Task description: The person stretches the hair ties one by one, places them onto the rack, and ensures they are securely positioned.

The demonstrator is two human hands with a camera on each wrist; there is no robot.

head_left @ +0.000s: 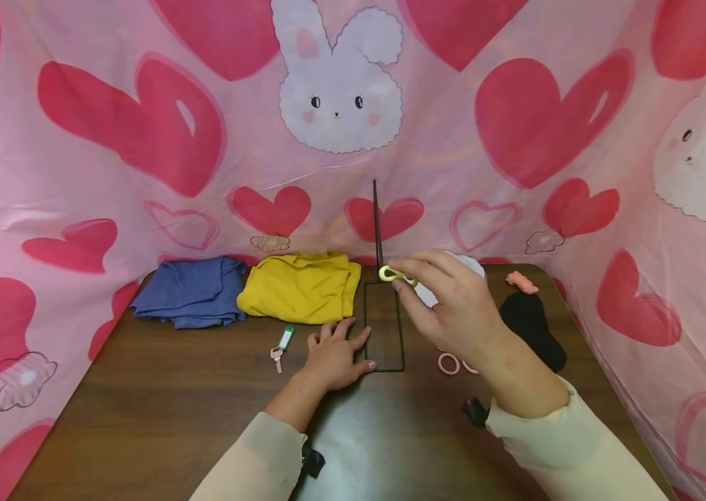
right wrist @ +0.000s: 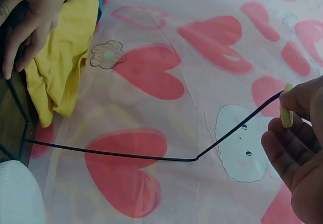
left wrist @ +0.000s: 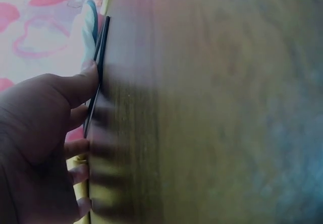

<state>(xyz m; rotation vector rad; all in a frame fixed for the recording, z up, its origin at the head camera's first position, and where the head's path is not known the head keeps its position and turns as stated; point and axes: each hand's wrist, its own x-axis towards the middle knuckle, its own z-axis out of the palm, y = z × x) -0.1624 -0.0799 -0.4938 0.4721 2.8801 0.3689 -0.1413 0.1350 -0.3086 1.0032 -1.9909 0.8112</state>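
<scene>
My right hand pinches a pale yellow ring between thumb and fingertips. It is raised above the table, right at the tip of the bent arm of a black wire stand. In the right wrist view the ring appears nearly edge-on and overlaps the arm's end. The stand's rectangular base lies on the table. My left hand rests at the base's left side with fingers spread, the thumb touching the wire near its front corner. The left wrist view shows this thumb against the wire.
A blue folded cloth and a yellow cloth lie at the back left, a key with a green tag before them. To the right are pink rings, a white item, a black sock-like item and a coral bundle.
</scene>
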